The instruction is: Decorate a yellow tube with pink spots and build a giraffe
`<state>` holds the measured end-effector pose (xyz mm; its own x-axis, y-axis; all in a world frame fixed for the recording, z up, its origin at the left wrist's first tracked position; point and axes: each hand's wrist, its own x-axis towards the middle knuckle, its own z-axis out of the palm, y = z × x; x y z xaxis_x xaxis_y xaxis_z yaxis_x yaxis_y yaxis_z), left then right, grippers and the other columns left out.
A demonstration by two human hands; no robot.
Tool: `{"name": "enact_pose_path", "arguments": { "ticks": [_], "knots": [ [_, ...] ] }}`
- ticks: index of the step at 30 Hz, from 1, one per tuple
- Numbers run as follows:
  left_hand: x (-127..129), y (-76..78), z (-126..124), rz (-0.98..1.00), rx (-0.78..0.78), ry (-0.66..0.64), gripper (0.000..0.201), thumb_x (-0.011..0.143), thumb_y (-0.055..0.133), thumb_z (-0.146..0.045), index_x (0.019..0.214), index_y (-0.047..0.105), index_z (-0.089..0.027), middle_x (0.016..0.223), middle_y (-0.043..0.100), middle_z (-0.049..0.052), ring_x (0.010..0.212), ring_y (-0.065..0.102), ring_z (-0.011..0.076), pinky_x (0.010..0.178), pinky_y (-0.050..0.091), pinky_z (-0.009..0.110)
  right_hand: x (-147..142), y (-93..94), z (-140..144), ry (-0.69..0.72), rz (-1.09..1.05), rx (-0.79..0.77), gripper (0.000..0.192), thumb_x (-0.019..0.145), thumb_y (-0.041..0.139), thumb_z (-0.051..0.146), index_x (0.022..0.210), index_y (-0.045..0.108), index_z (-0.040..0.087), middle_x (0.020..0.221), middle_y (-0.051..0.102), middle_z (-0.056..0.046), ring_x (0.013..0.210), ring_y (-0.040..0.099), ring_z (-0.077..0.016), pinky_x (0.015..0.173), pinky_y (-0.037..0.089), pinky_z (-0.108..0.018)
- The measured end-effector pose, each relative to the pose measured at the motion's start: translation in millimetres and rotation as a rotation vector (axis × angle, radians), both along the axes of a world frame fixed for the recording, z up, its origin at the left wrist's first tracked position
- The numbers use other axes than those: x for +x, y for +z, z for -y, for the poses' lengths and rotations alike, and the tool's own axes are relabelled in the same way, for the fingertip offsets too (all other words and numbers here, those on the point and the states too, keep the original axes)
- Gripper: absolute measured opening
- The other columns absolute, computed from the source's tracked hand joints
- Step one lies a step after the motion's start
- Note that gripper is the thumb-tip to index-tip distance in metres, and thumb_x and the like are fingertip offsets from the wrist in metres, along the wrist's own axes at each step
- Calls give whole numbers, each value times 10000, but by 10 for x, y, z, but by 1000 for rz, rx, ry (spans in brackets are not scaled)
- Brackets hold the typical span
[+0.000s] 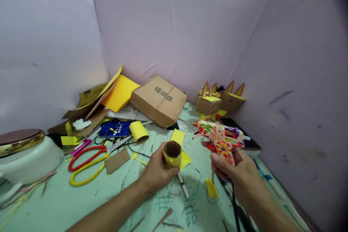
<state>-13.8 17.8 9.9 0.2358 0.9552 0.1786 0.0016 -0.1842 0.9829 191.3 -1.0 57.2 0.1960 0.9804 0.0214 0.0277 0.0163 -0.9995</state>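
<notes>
Your left hand (157,170) grips the yellow-wrapped cardboard tube (172,154) and your right hand (239,172) clamps the flower-patterned glue gun (220,138), so it seems the gluing step; next, bring the nozzle carefully to the tube's yellow paper edge.

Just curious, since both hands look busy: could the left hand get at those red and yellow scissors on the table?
Probably not right away: the left hand is closed around the yellow paper tube. The scissors lie uncovered to its left, with nothing between them.

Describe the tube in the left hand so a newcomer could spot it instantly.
On the green table, in front of the flat cardboard box, the left hand holds a short cardboard tube upright. Unlike the all-yellow roll lying nearby, it shows a brown open mouth above a yellow paper wrap.
</notes>
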Motion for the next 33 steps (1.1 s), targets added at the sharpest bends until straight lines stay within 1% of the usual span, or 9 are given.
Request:
{"name": "enact_pose_path", "arguments": {
  "ticks": [4, 8, 11, 15, 18, 21, 26, 30, 33],
  "knots": [
    [9, -29, -16, -52, -1, 36, 532, 615, 651, -77, 1119, 511, -171, 1047, 624, 53, 985, 573, 234, 878, 451, 350, -3, -108, -21, -71, 9, 6, 315, 599, 796, 409, 719, 631, 169, 548, 591, 9, 461, 469, -110, 415, 338, -224],
    [22, -11, -11, -15, -2, 21, 536, 638, 665, -126, 1138, 482, -182, 1053, 624, 53, 969, 589, 232, 847, 465, 341, -56, -234, -17, 4, -76, -64, 432, 610, 790, 446, 897, 656, 153, 499, 531, 41, 414, 372, -72, 383, 252, -193],
    [56, 42, 32, -75, 15, 26, 494, 648, 668, -152, 1108, 493, -190, 1023, 630, 47, 939, 596, 227, 821, 473, 335, -81, -256, -18, 55, -169, -95, 454, 617, 792, 435, 939, 662, 141, 463, 471, 63, 391, 317, -51, 374, 196, -181],
    [151, 114, 127, -302, 22, 191, 585, 618, 701, -189, 1161, 483, -195, 1098, 613, 74, 999, 576, 258, 885, 447, 389, -166, -217, -2, 0, -270, -12, 459, 571, 811, 395, 918, 675, 127, 513, 497, 54, 386, 293, -33, 363, 177, -174],
    [237, 142, 192, -459, 35, 331, 573, 616, 714, -231, 1143, 494, -179, 1118, 585, 103, 1069, 536, 300, 925, 418, 438, -300, -210, 29, -71, -252, 52, 423, 561, 805, 340, 913, 675, 144, 634, 608, 5, 412, 375, -53, 360, 244, -183],
    [299, 145, 241, -554, 56, 372, 497, 679, 676, -273, 1133, 502, -173, 1114, 556, 120, 1088, 517, 319, 927, 413, 467, -439, -230, 47, -118, -167, 74, 416, 517, 817, 280, 889, 675, 159, 688, 666, -19, 492, 523, -123, 399, 375, -221],
    [290, 86, 296, -507, 134, 254, 507, 717, 620, -233, 1196, 471, -160, 1213, 522, 155, 1140, 502, 312, 972, 400, 464, -492, -255, 23, -184, -142, 82, 364, 532, 817, 285, 841, 674, 155, 717, 695, -35, 553, 591, -160, 443, 459, -248],
    [219, 41, 269, -332, 139, 78, 572, 738, 606, -235, 1284, 446, -188, 1253, 569, 135, 1148, 527, 308, 980, 410, 457, -411, -297, -8, -114, -240, 39, 365, 572, 817, 345, 845, 679, 146, 739, 693, -31, 528, 562, -122, 409, 438, -210],
    [182, 49, 197, -178, 96, 5, 582, 719, 632, -200, 1279, 474, -197, 1231, 606, 106, 1109, 564, 282, 972, 429, 427, -393, -321, -12, -73, -314, 13, 402, 557, 833, 362, 862, 680, 149, 777, 698, -33, 581, 588, -132, 427, 457, -202]
  ]
}}
